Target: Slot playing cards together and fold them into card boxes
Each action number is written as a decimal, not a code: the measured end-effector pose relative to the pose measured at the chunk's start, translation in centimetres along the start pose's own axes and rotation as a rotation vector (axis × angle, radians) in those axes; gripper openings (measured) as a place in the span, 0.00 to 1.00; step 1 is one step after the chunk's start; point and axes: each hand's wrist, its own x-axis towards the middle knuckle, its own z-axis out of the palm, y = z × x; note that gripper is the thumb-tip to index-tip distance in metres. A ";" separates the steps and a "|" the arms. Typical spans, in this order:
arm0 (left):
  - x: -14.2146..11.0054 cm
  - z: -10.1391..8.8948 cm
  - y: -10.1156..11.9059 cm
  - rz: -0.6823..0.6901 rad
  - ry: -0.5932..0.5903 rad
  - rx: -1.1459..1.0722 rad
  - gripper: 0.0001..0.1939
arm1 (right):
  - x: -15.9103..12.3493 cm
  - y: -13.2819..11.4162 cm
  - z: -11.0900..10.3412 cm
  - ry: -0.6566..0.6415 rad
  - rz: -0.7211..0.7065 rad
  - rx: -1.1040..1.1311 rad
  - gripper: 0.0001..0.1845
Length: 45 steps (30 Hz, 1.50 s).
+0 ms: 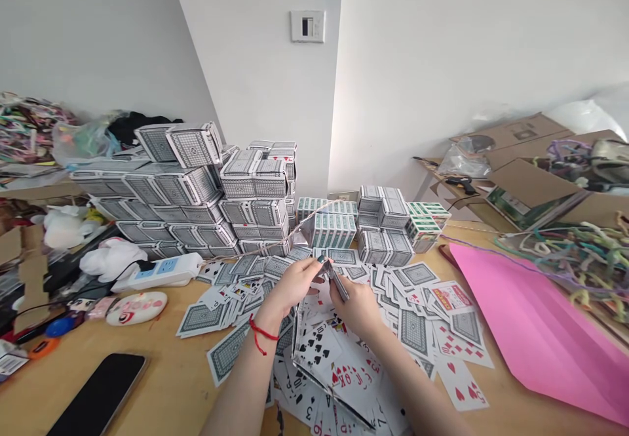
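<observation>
My left hand [293,284], with a red string bracelet at the wrist, and my right hand [356,306] meet above a wooden table [162,370]. Both pinch a folded playing card [338,283] between thumb and fingers, the card standing on edge between them. Below my hands rises a structure of joined playing cards [327,364], faces outward. Loose playing cards [417,305] lie scattered around it, some face up, some back up.
Stacks of card boxes [196,193] form a wall behind. A white power strip [160,272] and a black phone [101,393] lie left. A pink paper sheet [535,331] lies right, with pipe cleaners [580,252] and cardboard boxes [531,174] beyond.
</observation>
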 end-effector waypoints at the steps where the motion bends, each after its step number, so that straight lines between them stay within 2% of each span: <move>1: 0.0 0.1 -0.1 0.007 -0.008 0.018 0.22 | 0.0 -0.1 -0.1 -0.006 0.015 0.013 0.14; 5: 0.0 0.5 -0.3 0.043 -0.051 0.077 0.23 | 0.1 -0.1 -0.5 -0.004 0.061 0.038 0.13; 16: 0.0 0.7 -0.2 0.045 -0.062 0.083 0.21 | 0.1 0.1 -0.3 0.010 0.086 0.036 0.12; 22: -0.3 0.6 0.2 -0.002 -0.074 0.030 0.21 | 0.0 0.3 -0.1 -0.018 0.076 0.092 0.10; 28: -0.1 1.0 0.5 -0.021 -0.082 0.002 0.23 | 0.0 0.4 0.1 -0.010 0.117 0.022 0.08; 33: 0.0 0.4 0.0 -0.009 -0.033 0.076 0.22 | 0.4 -0.2 -0.7 -0.134 0.138 0.033 0.11; 37: -0.3 -0.7 0.1 -0.052 0.009 0.067 0.20 | 0.6 -0.2 -2.0 -0.350 0.119 0.138 0.33; 39: -0.5 -1.2 0.4 -0.061 0.028 0.041 0.18 | 0.6 0.1 -2.7 -0.464 0.088 0.186 0.38; 41: -0.6 -1.6 0.5 -0.061 0.039 0.021 0.17 | 0.6 0.3 -3.4 -0.515 0.062 0.215 0.32; 45: -0.6 -2.2 0.3 -0.076 0.039 -0.008 0.19 | 0.5 -0.2 -5.2 -0.505 0.080 0.226 0.15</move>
